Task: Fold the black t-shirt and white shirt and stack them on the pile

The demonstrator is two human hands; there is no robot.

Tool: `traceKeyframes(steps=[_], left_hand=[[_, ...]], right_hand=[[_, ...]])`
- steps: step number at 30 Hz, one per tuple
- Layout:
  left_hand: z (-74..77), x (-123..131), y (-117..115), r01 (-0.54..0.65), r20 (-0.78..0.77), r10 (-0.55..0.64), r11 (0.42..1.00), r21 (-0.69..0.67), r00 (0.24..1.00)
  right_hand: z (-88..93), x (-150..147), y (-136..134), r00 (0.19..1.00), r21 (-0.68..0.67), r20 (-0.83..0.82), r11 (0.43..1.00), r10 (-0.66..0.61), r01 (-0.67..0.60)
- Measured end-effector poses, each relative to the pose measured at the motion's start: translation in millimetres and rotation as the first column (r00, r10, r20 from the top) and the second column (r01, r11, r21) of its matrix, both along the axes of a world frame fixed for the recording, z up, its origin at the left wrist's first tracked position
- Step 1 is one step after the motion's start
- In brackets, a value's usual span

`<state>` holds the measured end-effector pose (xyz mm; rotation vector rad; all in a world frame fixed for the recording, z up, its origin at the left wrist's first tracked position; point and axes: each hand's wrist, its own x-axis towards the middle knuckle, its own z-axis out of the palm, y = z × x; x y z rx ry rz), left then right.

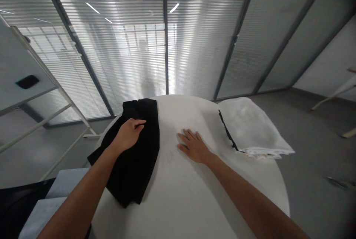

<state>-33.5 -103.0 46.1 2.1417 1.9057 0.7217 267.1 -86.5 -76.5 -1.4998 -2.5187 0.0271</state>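
Note:
A folded black cloth (144,157) lies on the left part of the round white table (178,202). Over its upper half is my left hand (129,135), the thumb and index fingertips close together in a pinch at the dark fabric; the other fingers are curled in. My right hand (194,146) rests palm down on the bare tabletop, right of the black cloth, fingers spread and holding nothing. Stacked white cloth (250,125), with a dark strip along its left edge, sits at the table's right side and overhangs the rim.
Behind the table stands a glass partition with blinds (194,46). A whiteboard on a white frame (25,64) is at the left. Pale blue-grey sheets or cloths (66,181) lie on something black at the lower left. White furniture legs (333,94) show at the far right.

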Motion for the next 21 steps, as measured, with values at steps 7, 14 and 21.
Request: traceKeyframes(steps=[7, 14, 21], left_hand=[[-3.0, 94.5, 15.9, 0.221, 0.293, -0.257, 0.963, 0.152, 0.921], [-25.0, 132.1, -1.3, 0.552, 0.35, -0.539, 0.831, 0.071, 0.766], [-51.0, 59.1, -19.9, 0.105, -0.176, -0.124, 0.988, -0.113, 0.977]], right_hand=[[5.3, 3.3, 3.6, 0.989, 0.002, -0.147, 1.0, 0.016, -0.016], [12.6, 18.0, 8.7, 0.698, -0.1, -0.712, 0.995, -0.071, -0.001], [21.3, 7.1, -6.3, 0.816, -0.105, -0.567, 0.992, -0.114, 0.066]])
